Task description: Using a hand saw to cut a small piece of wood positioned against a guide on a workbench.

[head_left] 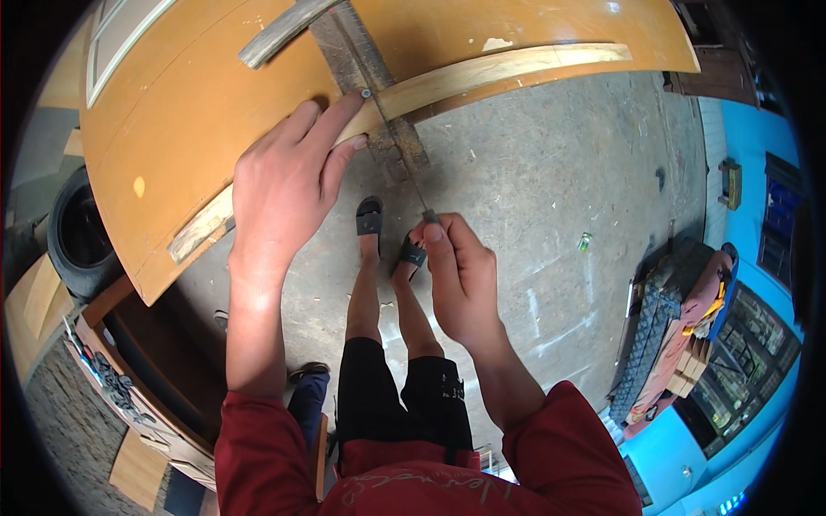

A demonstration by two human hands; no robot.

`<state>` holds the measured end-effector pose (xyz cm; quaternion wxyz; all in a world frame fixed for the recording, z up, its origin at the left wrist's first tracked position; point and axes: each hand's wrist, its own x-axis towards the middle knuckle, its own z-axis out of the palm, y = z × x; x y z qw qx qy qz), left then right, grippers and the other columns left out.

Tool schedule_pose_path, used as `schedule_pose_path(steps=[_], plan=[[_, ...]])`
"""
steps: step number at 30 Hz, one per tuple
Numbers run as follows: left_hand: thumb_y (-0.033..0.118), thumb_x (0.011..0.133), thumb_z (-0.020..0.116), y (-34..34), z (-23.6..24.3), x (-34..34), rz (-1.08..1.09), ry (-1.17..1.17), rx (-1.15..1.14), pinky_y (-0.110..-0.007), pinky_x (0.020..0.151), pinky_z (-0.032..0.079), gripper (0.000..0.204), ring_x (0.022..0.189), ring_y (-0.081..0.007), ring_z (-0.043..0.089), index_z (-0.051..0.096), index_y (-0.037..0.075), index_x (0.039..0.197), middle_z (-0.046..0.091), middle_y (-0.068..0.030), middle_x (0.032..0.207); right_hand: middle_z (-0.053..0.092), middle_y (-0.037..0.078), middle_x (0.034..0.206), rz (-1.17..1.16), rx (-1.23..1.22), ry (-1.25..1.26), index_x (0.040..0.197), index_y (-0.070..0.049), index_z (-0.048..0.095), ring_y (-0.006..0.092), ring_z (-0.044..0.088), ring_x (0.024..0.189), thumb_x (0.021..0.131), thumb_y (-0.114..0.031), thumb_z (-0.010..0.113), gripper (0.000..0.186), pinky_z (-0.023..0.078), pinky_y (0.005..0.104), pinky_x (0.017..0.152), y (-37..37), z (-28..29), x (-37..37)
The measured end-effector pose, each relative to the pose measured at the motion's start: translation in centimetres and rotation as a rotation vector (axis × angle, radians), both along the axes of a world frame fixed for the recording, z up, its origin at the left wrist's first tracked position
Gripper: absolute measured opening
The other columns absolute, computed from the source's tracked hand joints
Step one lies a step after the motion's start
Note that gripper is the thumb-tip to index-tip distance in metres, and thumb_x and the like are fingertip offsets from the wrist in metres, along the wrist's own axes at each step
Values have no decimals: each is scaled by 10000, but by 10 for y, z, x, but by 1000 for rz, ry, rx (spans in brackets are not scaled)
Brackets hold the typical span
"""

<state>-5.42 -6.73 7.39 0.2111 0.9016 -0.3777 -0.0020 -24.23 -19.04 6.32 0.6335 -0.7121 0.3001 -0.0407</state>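
Right grip (pixel 462 279) pinches a thin tool (pixel 416 184) extending ahead.

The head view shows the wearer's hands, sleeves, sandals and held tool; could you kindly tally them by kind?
Hands: 2
Sleeves: 2
Sandals: 2
Tool: 1
Total: 7

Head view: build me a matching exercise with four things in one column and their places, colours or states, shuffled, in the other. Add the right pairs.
Things:
1. Tool handle
2. Pale wood strip
3. Tire
4. Wall

Places, colours or states:
A. Black and round
B. In the grip of the right hand
C. Bright blue
D. Partly under the left hand

Pairs: 1-B, 2-D, 3-A, 4-C
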Motion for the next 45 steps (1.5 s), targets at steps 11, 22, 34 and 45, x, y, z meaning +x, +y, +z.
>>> schedule_pose_path(steps=[11,22,34,45], plan=[[239,975,730,1,-7,-1,-11,-9,-74,-419,712,549,340,810,-323,685,706,152,1304,665,-75,959,638,66,667,-7,-12,20,1037,2,664,76,637,636,1122,-164,549,219,490,287,581,0,4,-19],[226,972,730,-1,-7,-1,-8,-11,-62,-422,716,546,343,822,-320,684,692,159,1306,663,-73,956,610,72,639,-10,-40,-5,1005,10,657,71,591,582,1125,-170,545,244,454,290,537,-1,-2,-23],[222,974,727,-1,-6,0,-18,-14,-93,-433,724,546,338,841,-328,688,692,164,1305,653,-75,944,657,93,701,7,-41,44,1006,3,656,85,625,621,1119,-162,555,224,484,286,567,-5,-1,-13],[221,973,728,1,-4,0,-7,5,-73,-420,718,539,349,821,-313,682,696,168,1317,644,-70,927,441,-70,638,-21,-59,21,975,-45,653,5,368,602,1156,-257,511,313,290,230,543,-1,-2,-10]])
